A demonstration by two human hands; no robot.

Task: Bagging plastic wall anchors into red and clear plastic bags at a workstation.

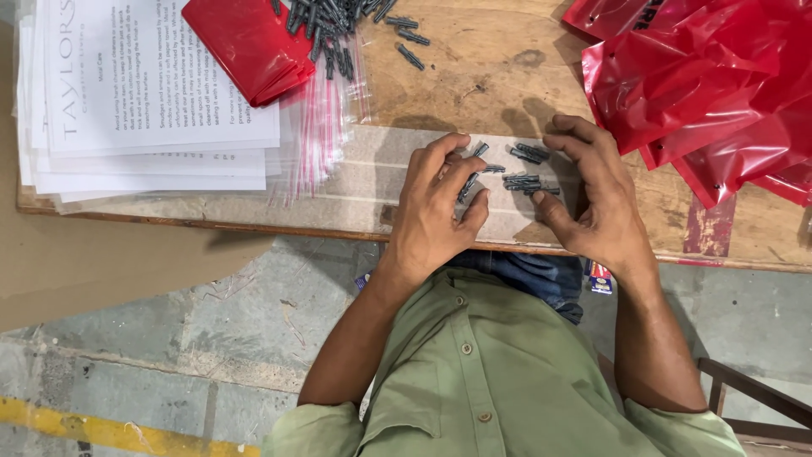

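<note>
Your left hand (436, 211) and right hand (592, 199) rest at the desk's (474, 76) near edge, fingers loosely curled, touching grey plugs (520, 179) between them.

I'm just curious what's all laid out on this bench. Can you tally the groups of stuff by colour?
Grey: 2 groups, the small plugs between the hands and a pile at the top edge.
Red: 2 groups, a folded bag stack and a heap of bags.
White: 1 stack of printed sheets.
Clear: 1 bundle of small bags.
Total: 6 groups.
</note>
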